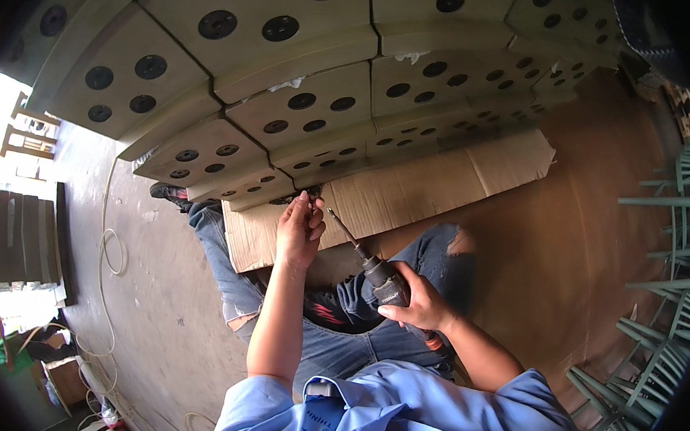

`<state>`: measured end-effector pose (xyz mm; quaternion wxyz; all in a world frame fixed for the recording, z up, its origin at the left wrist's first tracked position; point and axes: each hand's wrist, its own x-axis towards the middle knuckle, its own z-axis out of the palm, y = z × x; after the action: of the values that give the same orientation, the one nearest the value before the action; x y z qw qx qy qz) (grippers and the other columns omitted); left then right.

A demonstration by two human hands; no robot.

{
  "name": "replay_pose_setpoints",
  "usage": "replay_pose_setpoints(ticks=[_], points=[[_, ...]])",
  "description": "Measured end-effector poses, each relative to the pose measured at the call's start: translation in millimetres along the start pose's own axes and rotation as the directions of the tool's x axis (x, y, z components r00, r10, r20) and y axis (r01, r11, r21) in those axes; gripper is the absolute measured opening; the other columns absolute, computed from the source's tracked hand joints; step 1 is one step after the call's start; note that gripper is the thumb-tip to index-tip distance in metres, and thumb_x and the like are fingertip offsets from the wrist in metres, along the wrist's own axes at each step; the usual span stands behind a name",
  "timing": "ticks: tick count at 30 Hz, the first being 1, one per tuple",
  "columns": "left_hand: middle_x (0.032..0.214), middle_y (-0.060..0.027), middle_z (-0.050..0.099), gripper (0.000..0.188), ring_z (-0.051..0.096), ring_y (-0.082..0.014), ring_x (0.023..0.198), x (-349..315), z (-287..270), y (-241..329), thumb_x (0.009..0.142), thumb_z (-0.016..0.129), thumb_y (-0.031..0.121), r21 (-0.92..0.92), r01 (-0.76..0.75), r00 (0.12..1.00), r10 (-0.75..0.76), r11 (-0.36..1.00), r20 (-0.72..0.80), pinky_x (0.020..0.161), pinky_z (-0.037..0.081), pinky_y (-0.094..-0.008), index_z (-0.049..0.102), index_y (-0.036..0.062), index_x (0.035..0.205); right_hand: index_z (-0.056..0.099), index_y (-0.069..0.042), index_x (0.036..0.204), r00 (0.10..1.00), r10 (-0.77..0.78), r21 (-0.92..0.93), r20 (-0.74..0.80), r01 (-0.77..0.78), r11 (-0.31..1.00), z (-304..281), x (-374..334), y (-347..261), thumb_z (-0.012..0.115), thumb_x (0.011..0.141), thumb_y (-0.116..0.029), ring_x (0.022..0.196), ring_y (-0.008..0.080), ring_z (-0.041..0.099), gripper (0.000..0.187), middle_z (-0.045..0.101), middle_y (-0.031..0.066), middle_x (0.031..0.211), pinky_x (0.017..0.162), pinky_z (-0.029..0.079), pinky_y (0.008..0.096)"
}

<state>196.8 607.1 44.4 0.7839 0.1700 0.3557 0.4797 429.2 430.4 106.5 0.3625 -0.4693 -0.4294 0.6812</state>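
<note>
My right hand (421,299) is wrapped round a black cordless drill (384,279), its long thin bit pointing up and left toward my left hand. The fingers of my left hand (301,230) are pinched together just beyond the tip of the bit. Whatever they hold is too small to make out. Right behind these fingertips lies a dark cluster (311,193) at the edge of the cardboard, its parts unclear. Large olive-beige panels (321,95) with black round discs (280,28) set in groups rise in stacked rows in front of me.
A flat cardboard sheet (409,196) lies under the panels, next to my crossed legs. A pale hose (105,240) runs along the grey floor at left. Green chairs (626,391) crowd the right side, and a stack of dark boards (16,236) stands far left.
</note>
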Motion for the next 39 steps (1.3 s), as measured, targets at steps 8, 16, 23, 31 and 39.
replay_pose_setpoints(ticks=[8,16,23,31,39], points=[[0.094,-0.0067,0.067,0.021,0.042,-0.0068,0.061,-2,62,-9,0.108,0.056,0.025,0.103,-0.01,0.994,-0.001,0.995,0.106,0.047,0.031,-0.0194,0.06,0.0062,0.099,0.045,-0.003,0.136,0.999,0.01,-0.013,-0.052,-0.011,1.0,-11,-9,-13,0.081,0.082,-0.027,0.059,0.0105,0.061,0.068,0.062,0.0045,0.085,0.054,0.052,0.0283],[0.092,-0.0068,0.066,0.02,0.044,-0.0064,0.061,9,93,-30,0.108,0.057,0.024,0.121,-0.059,0.991,0.044,0.991,0.123,0.047,0.032,-0.0191,0.059,0.0062,0.099,0.043,-0.002,0.137,0.994,-0.022,0.06,-0.107,0.028,0.998,-25,-21,-14,0.08,0.083,-0.019,0.059,0.0095,0.059,0.068,0.061,0.0038,0.084,0.052,0.051,0.0267],[0.086,-0.0041,0.063,0.022,0.043,-0.0047,0.058,21,129,-41,0.107,0.059,0.026,0.318,-0.097,0.992,0.065,0.943,0.112,0.047,0.032,-0.0194,0.059,0.0062,0.096,0.043,-0.001,0.137,0.991,0.014,0.309,-0.133,0.028,0.951,-37,-29,-18,0.08,0.084,-0.019,0.057,0.0102,0.059,0.067,0.061,0.004,0.086,0.052,0.052,0.0275],[0.084,-0.0028,0.062,0.025,0.042,-0.0041,0.057,42,191,-52,0.105,0.062,0.028,0.376,-0.046,0.994,0.005,0.926,0.112,0.047,0.031,-0.02,0.059,0.0047,0.095,0.044,-0.004,0.133,0.94,-0.124,0.202,-0.318,0.195,0.96,-48,-30,-26,0.079,0.084,-0.013,0.057,0.0083,0.058,0.061,0.058,0.0021,0.084,0.05,0.05,0.0258],[0.087,-0.0054,0.064,0.025,0.042,-0.0047,0.057,61,226,-65,0.105,0.061,0.027,0.443,-0.105,0.985,0.03,0.89,0.172,0.047,0.033,-0.0214,0.058,0.0034,0.097,0.048,-0.004,0.13,0.812,-0.345,-0.242,-0.47,0.257,0.936,-75,-26,-37,0.082,0.083,-0.02,0.072,0.0135,0.06,0.061,0.059,0.0035,0.089,0.066,0.052,0.0307]])
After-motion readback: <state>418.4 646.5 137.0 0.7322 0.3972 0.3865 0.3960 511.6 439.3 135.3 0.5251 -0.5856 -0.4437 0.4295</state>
